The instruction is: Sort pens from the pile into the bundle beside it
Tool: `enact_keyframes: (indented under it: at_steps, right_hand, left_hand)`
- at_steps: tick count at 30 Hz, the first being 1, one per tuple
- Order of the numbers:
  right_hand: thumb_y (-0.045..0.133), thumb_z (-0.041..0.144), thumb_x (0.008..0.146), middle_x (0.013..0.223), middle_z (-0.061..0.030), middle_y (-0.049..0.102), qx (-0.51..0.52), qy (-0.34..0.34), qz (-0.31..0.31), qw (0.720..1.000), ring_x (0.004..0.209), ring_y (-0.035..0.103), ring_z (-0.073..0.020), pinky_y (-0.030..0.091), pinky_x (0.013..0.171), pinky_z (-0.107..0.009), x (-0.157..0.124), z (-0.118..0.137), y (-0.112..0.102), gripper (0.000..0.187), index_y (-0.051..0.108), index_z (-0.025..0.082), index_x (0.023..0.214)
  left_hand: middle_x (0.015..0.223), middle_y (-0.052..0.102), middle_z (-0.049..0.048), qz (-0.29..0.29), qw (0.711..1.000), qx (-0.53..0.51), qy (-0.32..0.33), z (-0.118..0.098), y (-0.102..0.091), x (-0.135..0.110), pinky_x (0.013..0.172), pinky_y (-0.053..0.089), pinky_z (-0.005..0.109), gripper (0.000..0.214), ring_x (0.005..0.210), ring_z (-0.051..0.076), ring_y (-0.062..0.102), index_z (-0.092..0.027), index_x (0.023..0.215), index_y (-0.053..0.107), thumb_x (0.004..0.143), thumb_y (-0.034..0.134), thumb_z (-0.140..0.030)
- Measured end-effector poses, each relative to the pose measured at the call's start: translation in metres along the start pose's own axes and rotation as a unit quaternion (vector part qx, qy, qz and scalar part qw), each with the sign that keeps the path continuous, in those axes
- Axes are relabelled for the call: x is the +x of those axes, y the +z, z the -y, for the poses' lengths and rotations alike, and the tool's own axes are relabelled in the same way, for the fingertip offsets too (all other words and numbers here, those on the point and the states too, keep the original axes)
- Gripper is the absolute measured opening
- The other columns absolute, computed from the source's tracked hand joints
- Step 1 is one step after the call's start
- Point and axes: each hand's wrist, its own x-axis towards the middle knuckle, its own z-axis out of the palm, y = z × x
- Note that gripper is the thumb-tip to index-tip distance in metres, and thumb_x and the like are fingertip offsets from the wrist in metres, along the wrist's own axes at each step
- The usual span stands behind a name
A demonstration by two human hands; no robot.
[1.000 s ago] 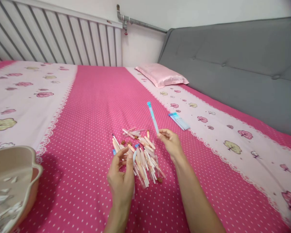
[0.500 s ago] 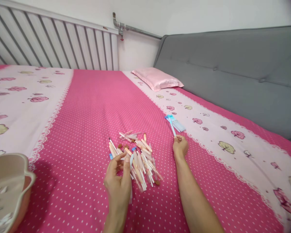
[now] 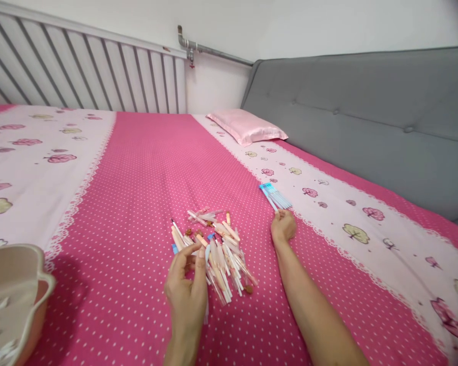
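Note:
On the dotted pink bedsheet lies a loose pile of slim sticks, pen-like, white, peach and clear, with a few brown and blue bits among them. My left hand is at the pile's left edge, thumb and fingers closed on a slim pale-blue stick. Farther right, a row of pale-blue sticks with bright blue ends lies side by side. My right hand pinches the lower end of a blue-ended stick at the row's left side. Its fingertips are partly hidden.
A beige basin with small white pieces inside stands at the lower left. A pink pillow rests against the grey headboard. Along the back wall are a white radiator and a pipe.
My right hand has lowered its stick against the left side of the row, so it now lies nearly in line with the others. My left hand stays at the pile.

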Motion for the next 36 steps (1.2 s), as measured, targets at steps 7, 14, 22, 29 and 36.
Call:
enact_keyframes:
  at_steps: [7, 14, 22, 29, 36]
  right_hand:
    - [0.051, 0.022, 0.078, 0.089, -0.0084, 0.066, 0.001, -0.031, -0.014, 0.999, 0.078, 0.055, -0.0196, 0.035, 0.066, -0.029, 0.0047, -0.0013, 0.0044, 0.023, 0.066, 0.018, 0.094]
    - [0.052, 0.021, 0.078, 0.090, -0.0081, 0.065, -0.004, -0.038, -0.022, 0.999, 0.080, 0.054, -0.0202, 0.035, 0.066, -0.029, 0.0063, -0.0016, 0.0062, 0.022, 0.066, 0.018, 0.094]
    - [0.050, 0.019, 0.078, 0.096, -0.0087, 0.063, -0.003, -0.031, -0.038, 0.999, 0.083, 0.054, -0.0207, 0.035, 0.068, -0.029, 0.0080, -0.0007, 0.0076, 0.024, 0.065, 0.018, 0.097]
    - [0.052, 0.019, 0.078, 0.095, -0.0082, 0.064, -0.003, -0.031, -0.037, 0.999, 0.082, 0.054, -0.0202, 0.034, 0.067, -0.029, 0.0091, -0.0015, 0.0079, 0.021, 0.064, 0.018, 0.095]
    - [0.052, 0.021, 0.077, 0.091, -0.0072, 0.063, 0.004, -0.029, -0.041, 0.999, 0.080, 0.053, -0.0194, 0.035, 0.068, -0.028, 0.0087, -0.0004, 0.0072, 0.019, 0.064, 0.017, 0.091]
  left_hand:
    - [0.088, 0.063, 0.0077, 0.001, 1.000, 0.005, 0.003, 0.0009, -0.0001, -0.0002, 0.066, 0.047, 0.030, 0.039, 0.072, 0.018, 0.059, -0.018, 0.098, 0.063, 0.078, 0.054, -0.050]
    - [0.088, 0.064, 0.0074, 0.004, 1.000, 0.000, 0.004, 0.0018, 0.0008, 0.0004, 0.067, 0.047, 0.030, 0.038, 0.073, 0.018, 0.059, -0.018, 0.097, 0.063, 0.078, 0.054, -0.049]
    - [0.087, 0.064, 0.0072, 0.003, 1.000, 0.000, 0.006, 0.0019, 0.0009, 0.0005, 0.064, 0.047, 0.028, 0.038, 0.070, 0.017, 0.059, -0.017, 0.097, 0.064, 0.078, 0.054, -0.048]
    - [0.089, 0.064, 0.0076, 0.011, 1.000, -0.001, 0.009, 0.0019, 0.0007, 0.0008, 0.065, 0.047, 0.029, 0.036, 0.072, 0.018, 0.059, -0.018, 0.098, 0.063, 0.079, 0.053, -0.047]
    - [0.089, 0.065, 0.0075, 0.012, 1.000, -0.003, 0.011, 0.0012, 0.0007, 0.0003, 0.066, 0.047, 0.030, 0.034, 0.073, 0.018, 0.060, -0.017, 0.096, 0.063, 0.080, 0.053, -0.046]
